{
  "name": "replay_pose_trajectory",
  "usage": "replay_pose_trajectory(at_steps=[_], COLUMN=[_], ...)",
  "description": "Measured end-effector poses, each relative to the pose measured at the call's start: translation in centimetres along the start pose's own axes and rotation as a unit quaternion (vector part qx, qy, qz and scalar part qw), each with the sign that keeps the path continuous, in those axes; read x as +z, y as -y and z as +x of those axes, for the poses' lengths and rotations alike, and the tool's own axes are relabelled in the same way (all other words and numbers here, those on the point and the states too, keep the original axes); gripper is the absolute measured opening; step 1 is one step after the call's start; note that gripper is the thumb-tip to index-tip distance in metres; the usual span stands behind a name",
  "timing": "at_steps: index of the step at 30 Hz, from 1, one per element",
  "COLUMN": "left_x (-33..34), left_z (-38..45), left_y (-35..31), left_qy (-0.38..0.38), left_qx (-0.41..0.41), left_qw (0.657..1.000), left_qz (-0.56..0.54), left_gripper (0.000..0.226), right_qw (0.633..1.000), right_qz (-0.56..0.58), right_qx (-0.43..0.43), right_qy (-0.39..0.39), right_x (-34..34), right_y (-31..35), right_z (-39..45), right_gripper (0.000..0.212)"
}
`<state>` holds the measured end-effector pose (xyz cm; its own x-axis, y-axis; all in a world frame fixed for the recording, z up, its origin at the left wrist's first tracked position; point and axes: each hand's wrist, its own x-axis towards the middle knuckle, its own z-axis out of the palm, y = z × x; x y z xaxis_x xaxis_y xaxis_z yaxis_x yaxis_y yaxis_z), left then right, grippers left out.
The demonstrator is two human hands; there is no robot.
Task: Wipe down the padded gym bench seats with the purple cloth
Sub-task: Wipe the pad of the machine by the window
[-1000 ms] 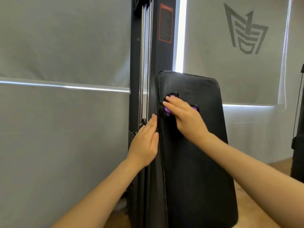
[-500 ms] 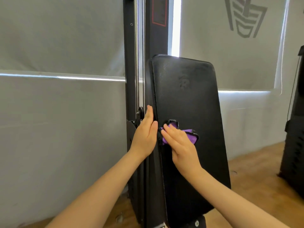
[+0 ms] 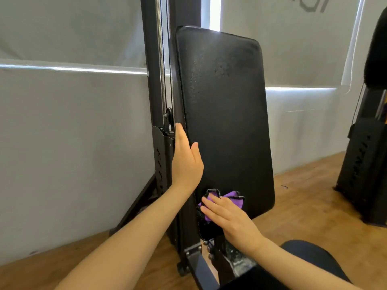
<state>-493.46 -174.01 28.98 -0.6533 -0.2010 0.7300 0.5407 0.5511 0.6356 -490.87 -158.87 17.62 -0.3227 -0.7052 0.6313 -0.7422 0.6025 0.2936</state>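
Most of the purple cloth [image 3: 230, 199] lies hidden under the right hand [image 3: 232, 218], with only its dark-edged folds showing above the fingers. The left hand [image 3: 185, 162] covers part of the back pad [image 3: 226, 114] along its left edge, and its palm side cannot be seen. The upright black frame [image 3: 150, 59] is cut off by the top edge. A grey logo [image 3: 310, 5] on the blind is cropped at the top. A second black machine [image 3: 368, 143] runs off the right edge; its lettering is too blurred to read.
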Motion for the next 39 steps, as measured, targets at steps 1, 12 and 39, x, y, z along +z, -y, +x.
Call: replay_pose_trajectory(at_steps=[1, 12, 39], left_x=[0.5, 1.5, -3.5], left_z=[-0.8, -1.3, 5.8], left_y=[0.4, 1.9, -2.5], left_qy=[-0.012, -0.069, -0.024], left_qx=[0.006, 0.035, 0.147], left_qw=[1.0, 0.997, 0.972], left_qz=[0.004, 0.028, 0.182], left_gripper=[0.061, 0.06, 0.065], right_qw=[1.0, 0.989, 0.98], right_qz=[0.0, 0.014, 0.036], right_qx=[-0.006, -0.118, 0.096], right_qy=[0.009, 0.087, -0.169], right_x=[0.0, 0.6, -6.5], right_y=[0.0, 0.1, -6.7], right_z=[-0.4, -1.1, 9.2], right_gripper=[0.095, 0.084, 0.069])
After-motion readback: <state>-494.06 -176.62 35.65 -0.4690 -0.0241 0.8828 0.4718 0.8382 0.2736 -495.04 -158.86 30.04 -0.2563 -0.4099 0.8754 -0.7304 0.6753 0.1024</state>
